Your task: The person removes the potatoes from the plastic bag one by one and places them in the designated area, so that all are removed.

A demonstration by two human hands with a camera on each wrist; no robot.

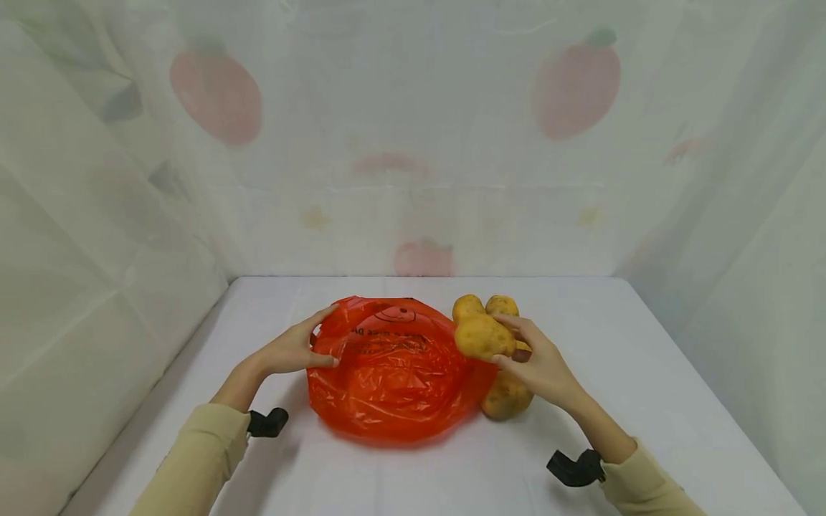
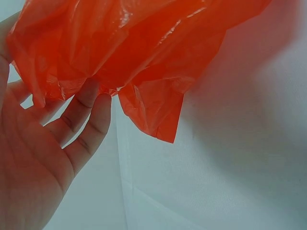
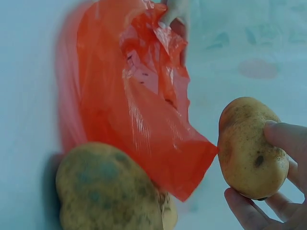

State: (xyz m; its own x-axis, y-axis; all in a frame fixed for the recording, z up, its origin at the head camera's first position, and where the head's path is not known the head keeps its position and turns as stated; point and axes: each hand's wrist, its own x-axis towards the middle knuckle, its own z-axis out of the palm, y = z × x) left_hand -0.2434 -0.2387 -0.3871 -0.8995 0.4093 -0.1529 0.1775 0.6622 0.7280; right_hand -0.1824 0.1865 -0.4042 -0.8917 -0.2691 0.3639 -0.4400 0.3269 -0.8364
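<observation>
A red plastic bag (image 1: pixel 400 373) with dark print lies with its mouth spread on the white table. At its left edge my left hand (image 1: pixel 300 347) grips the film, the thumb on the near side and the fingers at the far side. The left wrist view shows the fingers bent against the hanging bag (image 2: pixel 139 57). My right hand (image 1: pixel 538 362) holds a yellow potato (image 1: pixel 484 337) between thumb and fingers, raised at the bag's right edge. In the right wrist view this potato (image 3: pixel 252 148) overlaps a corner of the bag.
More potatoes sit right of the bag: two at the back, one (image 1: pixel 470 307) and another (image 1: pixel 502 305), and a large one (image 1: pixel 506 396) in front. Another is partly hidden behind my right hand. Pale printed curtains (image 1: pixel 413 107) enclose the white table (image 1: pixel 645 373).
</observation>
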